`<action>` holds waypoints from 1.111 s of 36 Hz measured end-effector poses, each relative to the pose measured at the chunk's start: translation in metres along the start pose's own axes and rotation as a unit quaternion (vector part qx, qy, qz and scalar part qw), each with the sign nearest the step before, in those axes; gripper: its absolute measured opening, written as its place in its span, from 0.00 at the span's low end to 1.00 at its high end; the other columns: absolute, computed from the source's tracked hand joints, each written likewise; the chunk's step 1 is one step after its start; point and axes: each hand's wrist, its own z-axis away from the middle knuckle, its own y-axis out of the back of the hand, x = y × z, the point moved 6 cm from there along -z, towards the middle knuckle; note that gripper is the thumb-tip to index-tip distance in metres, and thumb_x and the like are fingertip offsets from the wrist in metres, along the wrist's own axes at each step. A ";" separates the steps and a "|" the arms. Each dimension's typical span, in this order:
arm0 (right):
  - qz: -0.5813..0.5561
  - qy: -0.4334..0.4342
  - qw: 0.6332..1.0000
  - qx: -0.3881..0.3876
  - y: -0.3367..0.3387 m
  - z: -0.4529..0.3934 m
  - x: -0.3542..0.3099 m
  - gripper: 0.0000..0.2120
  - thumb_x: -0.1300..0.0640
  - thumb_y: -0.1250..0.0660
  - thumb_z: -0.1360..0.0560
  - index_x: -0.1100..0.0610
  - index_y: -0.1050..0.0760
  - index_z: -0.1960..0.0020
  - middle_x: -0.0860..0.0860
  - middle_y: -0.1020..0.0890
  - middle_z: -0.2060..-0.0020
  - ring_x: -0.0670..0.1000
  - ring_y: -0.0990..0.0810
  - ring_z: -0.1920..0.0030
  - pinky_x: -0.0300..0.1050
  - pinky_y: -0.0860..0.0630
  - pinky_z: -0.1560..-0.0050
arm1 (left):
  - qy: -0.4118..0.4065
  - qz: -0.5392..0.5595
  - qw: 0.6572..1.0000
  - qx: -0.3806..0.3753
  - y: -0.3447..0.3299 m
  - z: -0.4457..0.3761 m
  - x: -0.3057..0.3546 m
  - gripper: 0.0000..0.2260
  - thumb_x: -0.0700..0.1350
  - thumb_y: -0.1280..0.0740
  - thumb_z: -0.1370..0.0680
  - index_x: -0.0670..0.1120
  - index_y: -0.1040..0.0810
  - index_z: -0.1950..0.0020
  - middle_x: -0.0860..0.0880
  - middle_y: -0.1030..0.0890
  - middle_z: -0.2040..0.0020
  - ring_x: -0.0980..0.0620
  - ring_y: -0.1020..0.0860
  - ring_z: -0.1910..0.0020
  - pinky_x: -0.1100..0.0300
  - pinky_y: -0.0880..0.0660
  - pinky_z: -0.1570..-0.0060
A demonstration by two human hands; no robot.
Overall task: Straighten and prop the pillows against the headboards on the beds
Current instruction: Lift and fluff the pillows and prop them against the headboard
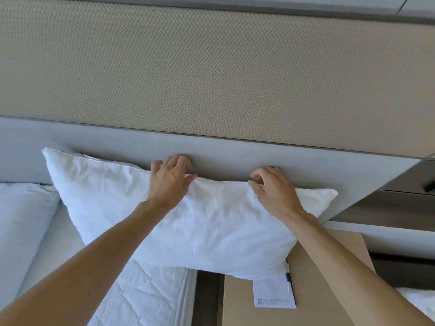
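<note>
White pillow (188, 222), propped askew against grey headboard (235, 154); left hand (169, 182) and right hand (275, 191) pinched its far edge. Propping under way; next, probably shift it left, level.

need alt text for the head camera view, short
Both hands grip the top edge of a white pillow held against a grey headboard, left hand and right hand apart. The pillow's lower right corner overhangs a tan nightstand with a notepad.

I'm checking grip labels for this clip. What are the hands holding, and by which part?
Both the left hand and the right hand grip the white pillow by its top edge, fingers curled over it, against the headboard.
</note>
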 end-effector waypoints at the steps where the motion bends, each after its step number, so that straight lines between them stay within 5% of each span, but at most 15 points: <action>1: -0.007 -0.004 1.000 0.000 0.003 0.002 0.000 0.04 0.56 0.34 0.22 0.56 0.22 0.51 0.47 0.18 0.56 0.52 0.24 0.49 0.53 0.26 0.47 | 0.010 0.000 1.000 0.001 0.002 0.002 0.003 0.12 0.49 0.28 0.27 0.47 0.25 0.48 0.52 0.20 0.52 0.47 0.21 0.52 0.50 0.33 0.50; 7: -0.003 -0.006 0.999 0.032 0.042 0.022 -0.009 0.06 0.55 0.38 0.20 0.54 0.23 0.47 0.47 0.18 0.51 0.54 0.23 0.47 0.52 0.29 0.45 | 0.024 0.020 0.998 0.047 0.045 0.015 0.038 0.12 0.50 0.35 0.23 0.54 0.24 0.40 0.55 0.21 0.42 0.51 0.24 0.42 0.49 0.33 0.42; 17: 0.099 0.024 0.991 0.089 0.113 0.083 -0.044 0.18 0.42 0.44 0.20 0.50 0.26 0.37 0.45 0.23 0.38 0.50 0.26 0.37 0.54 0.30 0.39 | 0.025 0.007 0.993 0.117 0.133 0.054 0.099 0.11 0.50 0.39 0.22 0.54 0.20 0.43 0.54 0.21 0.41 0.53 0.24 0.39 0.48 0.35 0.36; 40: 0.117 0.002 0.993 0.033 0.182 0.228 -0.081 0.27 0.36 0.44 0.22 0.44 0.36 0.26 0.44 0.38 0.23 0.51 0.40 0.23 0.61 0.40 0.27 | 0.068 -0.034 0.997 0.013 0.218 0.186 0.201 0.20 0.56 0.43 0.20 0.55 0.30 0.28 0.51 0.39 0.22 0.49 0.42 0.23 0.40 0.46 0.27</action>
